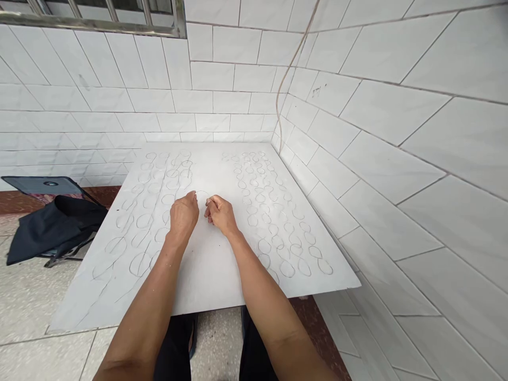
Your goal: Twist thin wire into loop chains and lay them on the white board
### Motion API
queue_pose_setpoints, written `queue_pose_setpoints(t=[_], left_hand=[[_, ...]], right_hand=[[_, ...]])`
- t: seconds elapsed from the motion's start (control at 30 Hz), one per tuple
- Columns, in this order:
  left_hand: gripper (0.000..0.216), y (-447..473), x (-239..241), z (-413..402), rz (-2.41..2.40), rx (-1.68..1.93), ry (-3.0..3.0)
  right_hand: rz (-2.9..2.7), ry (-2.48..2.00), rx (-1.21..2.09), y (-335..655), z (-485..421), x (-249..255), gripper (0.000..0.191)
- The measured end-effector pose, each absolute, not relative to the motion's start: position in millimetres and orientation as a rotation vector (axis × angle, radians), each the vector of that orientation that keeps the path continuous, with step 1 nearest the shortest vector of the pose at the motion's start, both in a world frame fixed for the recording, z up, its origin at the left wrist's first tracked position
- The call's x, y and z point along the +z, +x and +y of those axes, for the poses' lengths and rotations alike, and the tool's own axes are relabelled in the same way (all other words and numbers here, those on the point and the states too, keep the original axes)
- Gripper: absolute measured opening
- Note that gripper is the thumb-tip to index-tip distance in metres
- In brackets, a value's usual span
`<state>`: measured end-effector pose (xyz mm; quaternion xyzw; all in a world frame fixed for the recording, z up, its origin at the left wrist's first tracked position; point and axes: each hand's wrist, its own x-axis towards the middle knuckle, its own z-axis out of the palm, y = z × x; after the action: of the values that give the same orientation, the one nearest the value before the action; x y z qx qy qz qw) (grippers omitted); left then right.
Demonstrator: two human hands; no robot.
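Observation:
Both hands are over the middle of a white board. My left hand is closed, its thumb and fingertips pinched together. Facing it, my right hand is closed too, with fingers curled inward. A thin, faint wire arcs across the small gap between the fingertips; its ends are hidden in the fingers. Rows of thin dark rings cover the board's right side. More rings lie in rows on the left, some crossed by long thin lines. Whether these rings are laid wire or drawn, I cannot tell.
White tiled walls meet in a corner behind and right of the board. A thin cable hangs down that corner. To the left, a folding chair with dark cloth stands on the floor. A barred window is upper left.

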<state>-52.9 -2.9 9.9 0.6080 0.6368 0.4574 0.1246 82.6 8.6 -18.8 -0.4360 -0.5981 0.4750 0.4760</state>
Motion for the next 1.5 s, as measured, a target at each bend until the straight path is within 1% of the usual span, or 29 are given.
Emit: queue_pose_setpoints(t=[0.1, 0.17, 0.33, 0.5, 0.6, 0.67, 0.8, 0.97, 1.03, 1.2, 1.3, 1.4, 1.5], left_hand=[[0.011, -48, -1, -6, 1.887, 1.276, 1.737], [0.008, -43, -6, -8, 1.892, 1.272, 1.694], [0.007, -35, -10, -11, 1.854, 1.338, 1.462], [0.007, -35, -9, -15, 1.802, 1.381, 1.364], [0.005, -35, -10, -17, 1.752, 1.362, 1.318], [0.007, -34, -12, -17, 1.712, 1.367, 1.28], [0.013, -34, -15, -16, 1.696, 1.397, 1.251], [0.014, -39, -16, -16, 1.799, 1.366, 1.382], [0.014, -41, -16, -17, 1.838, 1.361, 1.428], [0.014, -44, -17, -16, 1.907, 1.331, 1.472], [0.017, -45, -17, -15, 1.913, 1.313, 1.495], [0.022, -47, -18, -14, 1.936, 1.31, 1.547], [0.022, -51, -20, -12, 1.942, 1.331, 1.57]], right_hand=[[-1.421, -1.066, 1.194, 80, 10, -21, 0.022], [-1.398, -1.068, 1.184, 78, 10, -22, 0.022], [-1.383, -1.095, 1.14, 72, 7, -22, 0.021], [-1.424, -1.103, 1.082, 73, 8, -23, 0.022], [-1.476, -1.096, 1.012, 76, 9, -25, 0.024], [-1.49, -1.085, 0.998, 76, 9, -25, 0.027], [-1.473, -1.062, 1.054, 76, 6, -22, 0.035], [-1.38, -1.062, 1.164, 78, 5, -19, 0.043], [-1.346, -1.072, 1.22, 80, 6, -18, 0.041], [-1.361, -1.125, 1.313, 84, 8, -16, 0.029], [-1.415, -1.12, 1.324, 85, 8, -18, 0.028], [-1.475, -1.115, 1.247, 86, 10, -21, 0.029], [-1.567, -1.139, 1.12, 90, 11, -22, 0.029]])
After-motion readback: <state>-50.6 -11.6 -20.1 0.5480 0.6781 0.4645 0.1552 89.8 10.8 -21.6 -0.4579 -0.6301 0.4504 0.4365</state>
